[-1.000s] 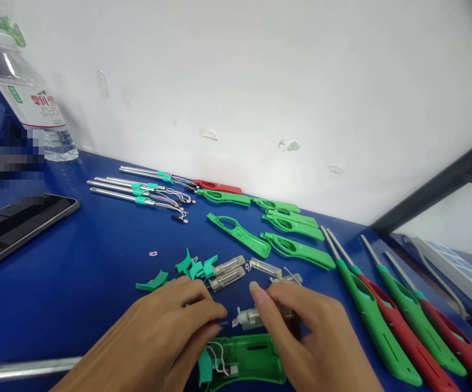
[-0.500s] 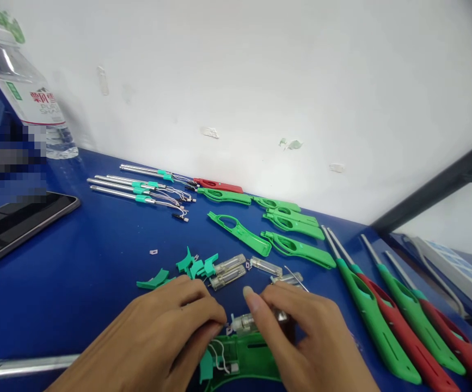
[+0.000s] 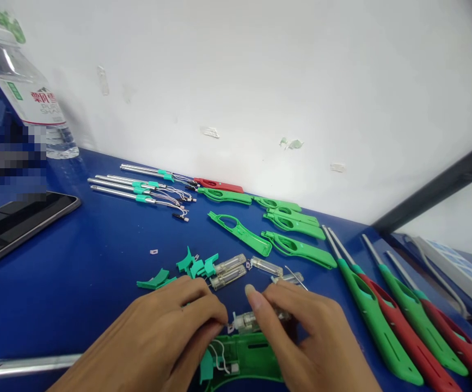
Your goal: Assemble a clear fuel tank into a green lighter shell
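Right hand (image 3: 301,337) pinches clear gas cartridge (image 3: 247,321); vs. 1 s ago it sits lower, closer to open green lighter shell (image 3: 246,359). Left hand (image 3: 166,337) fingertips close on cartridge's valve end, probably gripping; contact hidden. Seating approx. aligned, not home.

We are looking at a white wall (image 3: 260,71) carrying small scuffs and tape scraps, rising behind a blue table (image 3: 76,272); a dark metal frame (image 3: 435,188) is slanting across at right.
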Demonstrator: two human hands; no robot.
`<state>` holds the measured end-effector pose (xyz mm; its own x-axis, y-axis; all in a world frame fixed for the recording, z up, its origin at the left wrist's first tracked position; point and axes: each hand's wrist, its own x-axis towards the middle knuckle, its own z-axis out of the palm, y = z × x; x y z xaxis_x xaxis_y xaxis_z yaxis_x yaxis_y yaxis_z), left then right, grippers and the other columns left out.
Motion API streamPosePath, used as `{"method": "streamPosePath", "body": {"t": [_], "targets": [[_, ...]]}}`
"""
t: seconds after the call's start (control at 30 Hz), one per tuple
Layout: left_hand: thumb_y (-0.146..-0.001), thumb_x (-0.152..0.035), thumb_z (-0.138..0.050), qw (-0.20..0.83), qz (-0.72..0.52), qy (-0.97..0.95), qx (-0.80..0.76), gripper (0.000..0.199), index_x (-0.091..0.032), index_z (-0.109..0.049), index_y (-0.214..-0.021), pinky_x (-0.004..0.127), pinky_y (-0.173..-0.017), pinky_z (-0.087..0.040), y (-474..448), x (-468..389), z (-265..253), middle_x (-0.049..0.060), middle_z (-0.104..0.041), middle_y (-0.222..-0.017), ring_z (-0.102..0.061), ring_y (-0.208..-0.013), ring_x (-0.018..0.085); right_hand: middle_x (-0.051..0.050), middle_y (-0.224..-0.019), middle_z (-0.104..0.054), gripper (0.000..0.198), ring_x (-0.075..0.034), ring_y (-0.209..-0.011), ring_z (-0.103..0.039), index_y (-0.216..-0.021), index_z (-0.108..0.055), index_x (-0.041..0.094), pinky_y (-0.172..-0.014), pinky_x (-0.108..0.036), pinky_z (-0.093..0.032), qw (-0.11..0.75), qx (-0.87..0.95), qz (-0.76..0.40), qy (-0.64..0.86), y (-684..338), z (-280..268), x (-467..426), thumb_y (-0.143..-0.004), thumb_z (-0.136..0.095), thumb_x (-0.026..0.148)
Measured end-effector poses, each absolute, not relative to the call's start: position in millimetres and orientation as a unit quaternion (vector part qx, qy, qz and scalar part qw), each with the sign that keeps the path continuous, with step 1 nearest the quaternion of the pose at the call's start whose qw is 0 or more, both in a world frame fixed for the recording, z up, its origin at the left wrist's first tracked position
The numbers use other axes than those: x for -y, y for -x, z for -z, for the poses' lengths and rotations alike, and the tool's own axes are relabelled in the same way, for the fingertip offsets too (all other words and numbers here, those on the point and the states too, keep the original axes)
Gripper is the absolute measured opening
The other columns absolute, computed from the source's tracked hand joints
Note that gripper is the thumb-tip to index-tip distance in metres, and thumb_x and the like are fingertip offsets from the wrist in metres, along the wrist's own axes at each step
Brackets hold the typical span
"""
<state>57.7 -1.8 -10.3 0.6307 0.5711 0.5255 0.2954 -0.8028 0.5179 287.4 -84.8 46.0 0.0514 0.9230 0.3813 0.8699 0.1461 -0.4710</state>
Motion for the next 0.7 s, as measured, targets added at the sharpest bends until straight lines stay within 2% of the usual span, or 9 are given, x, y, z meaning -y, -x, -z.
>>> {"method": "streamPosePath", "body": {"t": [0.27, 0.43, 0.7], "targets": [[-0.119, -0.017, -0.063, 0.218, -0.379, -0.867, -0.239, 0.023, -0.037, -0.073, -0.116, 0.027, -0.081, -0.055, -59, 2, 2, -0.014, -0.078, -0.104, -0.08, -0.087, 0.011, 0.009, -0.067, -0.04, 0.063, -0.013, -0.057, -0.042, -0.08, -0.028, 0.028, -0.056, -0.032, -0.031, 0.324, 0.688, -0.051, 0.647, -290, -40, 85, -0.13, -0.064, 0.04], [-0.118, -0.015, -0.064, 0.238, -0.377, -0.865, -0.229, 0.023, -0.036, -0.073, -0.114, 0.027, -0.079, -0.054, -62, 0, -3, -0.013, -0.079, -0.103, -0.08, -0.085, 0.01, 0.01, -0.063, -0.047, 0.065, -0.011, -0.053, -0.045, -0.077, -0.033, 0.027, -0.054, -0.032, -0.028, 0.331, 0.694, -0.056, 0.637, -293, -35, 84, -0.132, -0.062, 0.047], [-0.122, -0.02, -0.062, 0.205, -0.383, -0.87, -0.233, 0.019, -0.036, -0.07, -0.116, 0.028, -0.08, -0.055, -65, 0, -1, -0.013, -0.079, -0.103, -0.082, -0.087, 0.012, 0.009, -0.061, -0.055, 0.07, -0.01, -0.05, -0.046, -0.073, -0.04, 0.026, -0.051, -0.033, -0.028, 0.334, 0.695, -0.031, 0.636, -292, -33, 84, -0.134, -0.057, 0.055]]}}
